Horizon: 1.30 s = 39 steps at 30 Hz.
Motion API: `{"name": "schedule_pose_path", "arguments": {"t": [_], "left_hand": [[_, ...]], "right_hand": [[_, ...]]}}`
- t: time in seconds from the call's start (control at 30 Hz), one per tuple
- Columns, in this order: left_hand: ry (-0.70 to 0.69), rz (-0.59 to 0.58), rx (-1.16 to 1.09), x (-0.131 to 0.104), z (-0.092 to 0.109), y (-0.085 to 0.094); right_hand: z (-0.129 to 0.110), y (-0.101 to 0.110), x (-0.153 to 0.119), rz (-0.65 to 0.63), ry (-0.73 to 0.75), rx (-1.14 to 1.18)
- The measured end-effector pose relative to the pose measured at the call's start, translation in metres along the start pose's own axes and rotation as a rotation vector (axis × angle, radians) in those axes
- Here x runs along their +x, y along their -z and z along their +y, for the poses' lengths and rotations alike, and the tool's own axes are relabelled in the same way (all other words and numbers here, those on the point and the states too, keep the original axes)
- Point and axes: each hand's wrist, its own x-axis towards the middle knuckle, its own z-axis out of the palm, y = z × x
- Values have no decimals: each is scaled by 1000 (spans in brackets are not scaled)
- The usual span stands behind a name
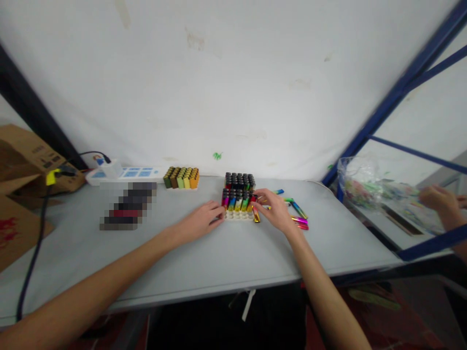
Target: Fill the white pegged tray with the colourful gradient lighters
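Observation:
A white tray with holes (239, 215) stands in the middle of the table, its front holes bare. Upright lighters with black tops and bright bodies (239, 201) fill the rows behind. My left hand (204, 218) has its fingers curled together against the tray's left edge. Between the fingers of my right hand (275, 209), at the tray's front right corner, is a tilted gold and red lighter (257, 215). Several loose lighters (299, 210) lie to the right, partly hidden behind that hand. Directly behind stands another block of black-topped lighters (240, 181).
A block of green, brown and orange lighters (181, 178) stands back left, near a white power strip (140, 173). A blurred-out dark item (129, 206) lies left, beside a cardboard box (22, 194) and black cable (34, 248). Beyond the blue frame (386, 102) are a plastic bag (361, 184) and another person's hand (440, 199).

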Motion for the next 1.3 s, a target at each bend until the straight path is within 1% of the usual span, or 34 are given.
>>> {"name": "schedule_pose_path", "arguments": {"t": [0.2, 0.27, 0.37, 0.43, 0.53, 0.67, 0.8, 0.9, 1.03, 1.2, 1.3], "left_hand": [[3, -3, 9, -1, -3, -3], [2, -6, 9, -1, -3, -3], [2, -13, 16, -1, -2, -2], [-3, -10, 21, -1, -2, -2], [-12, 3, 24, -1, -2, -2], [-15, 13, 29, -1, -3, -4], [-17, 17, 36, -2, -2, -5], [-16, 17, 45, -1, -2, -4], [-6, 8, 39, -1, 0, -3], [-5, 13, 22, -1, -1, -4], [-8, 12, 19, -1, -3, -5]], "right_hand": [[7, 2, -5, 80, -41, -19], [6, 1, -4, 75, -39, -52], [2, 1, -3, 29, 0, -141], [0, 1, -2, 29, 5, -180], [1, 0, -2, 95, -60, -188], [5, -7, -2, 171, -137, -210], [5, -15, -3, 223, -192, -305], [3, -19, -5, 197, -211, -398], [0, -21, -7, 153, -158, -484], [-6, -22, -7, 61, -65, -417], [-9, -19, -5, 49, -77, -414]]}}
